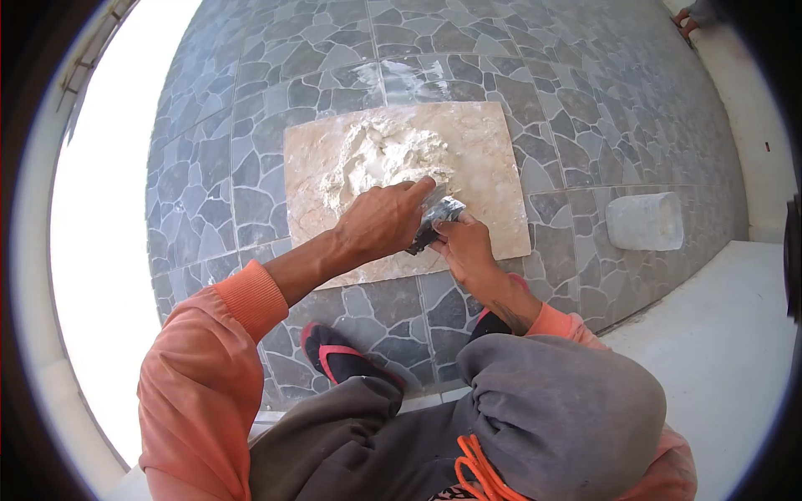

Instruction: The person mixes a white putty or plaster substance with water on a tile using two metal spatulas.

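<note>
My left hand [380, 219] is closed in a fist over the near part of a tile board [489, 159]. A flat grey blade [434, 198] shows past its fingers; the rest of what it grips is hidden in the fist. In my right hand [468, 249] is a dark putty knife [436, 224] smeared with white, pinched between thumb and fingers. The two tools overlap, close against each other. Just beyond the hands, a heap of wet white paste [388, 154] is spread over the board.
The board lies on a grey stone-patterned tiled floor [551, 225]. A translucent plastic container [645, 222] lies on the right. My feet in flip-flops [342, 355] are at the board's near edge. White smears [401, 79] mark the floor beyond. Another person's feet [687, 25] show at the far right.
</note>
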Motion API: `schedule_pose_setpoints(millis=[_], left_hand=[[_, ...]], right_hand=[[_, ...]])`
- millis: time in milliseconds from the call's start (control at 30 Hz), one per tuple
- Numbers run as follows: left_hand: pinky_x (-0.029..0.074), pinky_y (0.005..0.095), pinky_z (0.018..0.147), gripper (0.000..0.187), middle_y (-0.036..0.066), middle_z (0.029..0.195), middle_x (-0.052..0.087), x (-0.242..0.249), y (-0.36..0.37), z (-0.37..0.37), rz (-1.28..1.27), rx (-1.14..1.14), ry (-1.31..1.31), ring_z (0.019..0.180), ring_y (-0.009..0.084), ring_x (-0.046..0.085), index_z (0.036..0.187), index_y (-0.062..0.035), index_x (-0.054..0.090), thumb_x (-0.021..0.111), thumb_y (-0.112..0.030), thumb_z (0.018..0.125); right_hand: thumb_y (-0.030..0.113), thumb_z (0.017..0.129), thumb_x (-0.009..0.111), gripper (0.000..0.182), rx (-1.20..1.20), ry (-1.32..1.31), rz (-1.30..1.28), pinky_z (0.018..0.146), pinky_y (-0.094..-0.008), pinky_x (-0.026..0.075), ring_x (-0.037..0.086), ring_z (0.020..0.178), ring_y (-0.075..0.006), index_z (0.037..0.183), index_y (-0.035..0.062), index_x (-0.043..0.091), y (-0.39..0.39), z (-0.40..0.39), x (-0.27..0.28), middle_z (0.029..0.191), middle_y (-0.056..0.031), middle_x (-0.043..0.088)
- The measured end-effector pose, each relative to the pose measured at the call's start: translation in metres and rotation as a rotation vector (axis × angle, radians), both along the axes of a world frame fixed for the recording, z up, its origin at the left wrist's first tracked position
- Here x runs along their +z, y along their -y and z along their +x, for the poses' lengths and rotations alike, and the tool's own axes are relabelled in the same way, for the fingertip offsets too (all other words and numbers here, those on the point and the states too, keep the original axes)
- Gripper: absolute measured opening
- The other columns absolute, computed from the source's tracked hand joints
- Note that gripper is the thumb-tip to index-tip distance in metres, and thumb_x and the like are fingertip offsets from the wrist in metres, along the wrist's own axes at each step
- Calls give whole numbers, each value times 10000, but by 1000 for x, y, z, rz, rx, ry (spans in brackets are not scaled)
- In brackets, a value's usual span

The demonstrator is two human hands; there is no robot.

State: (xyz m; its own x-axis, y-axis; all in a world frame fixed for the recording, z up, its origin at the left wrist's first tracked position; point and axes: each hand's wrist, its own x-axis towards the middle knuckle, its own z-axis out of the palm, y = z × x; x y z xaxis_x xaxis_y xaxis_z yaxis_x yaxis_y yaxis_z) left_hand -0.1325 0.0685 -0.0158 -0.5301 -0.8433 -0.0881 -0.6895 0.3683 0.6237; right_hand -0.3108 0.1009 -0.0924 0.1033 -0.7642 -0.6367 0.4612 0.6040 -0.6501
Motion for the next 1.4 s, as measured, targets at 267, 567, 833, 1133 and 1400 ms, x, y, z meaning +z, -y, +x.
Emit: schedule_pose_setpoints(millis=[267, 567, 833, 1133, 1400], left_hand=[[533, 508, 693, 343, 222, 946, 654, -23, 18, -6, -51, 50, 194, 795, 417, 675, 1208, -43, 473, 550, -71, 875], [479, 547, 749, 372, 313, 861, 646, -28, 21, 12, -63, 193, -74, 822, 490, 626, 1227, 32, 485, 576, -113, 897], [468, 547, 724, 407, 323, 806, 634, -11, 34, 19, -66, 358, -128, 786, 499, 623, 1223, 61, 461, 579, -153, 897], [446, 528, 668, 332, 300, 742, 616, 2, 37, 31, 33, 521, -195, 715, 480, 619, 1160, 22, 468, 568, -181, 916], [449, 558, 661, 316, 323, 760, 623, -15, 34, -10, -74, 460, -254, 713, 509, 606, 1164, 27, 451, 539, -162, 927]], right_hand=[[-39, 884, 541, 359, 207, -185, -89, 852, -399, 582, 656, 984, -218, 1238, -92, 507, 23, -29, 33, 1085, -126, 633], [-17, 762, 447, 559, 238, -929, -59, 455, -311, 435, 596, 628, -144, 1304, -154, 472, 122, -223, -61, 851, -115, 620], [42, 794, 502, 639, 515, -859, -125, 408, -305, 351, 528, 558, -120, 1416, -80, 424, 135, -145, -74, 796, -92, 611], [8, 884, 580, 437, 370, -475, 2, 687, -400, 520, 632, 904, -205, 1317, -27, 525, 105, -105, -78, 1080, -122, 645], [-13, 870, 585, 358, 459, -627, -214, 604, -300, 483, 609, 776, -129, 1225, -49, 582, 97, -74, -18, 936, -83, 647]])
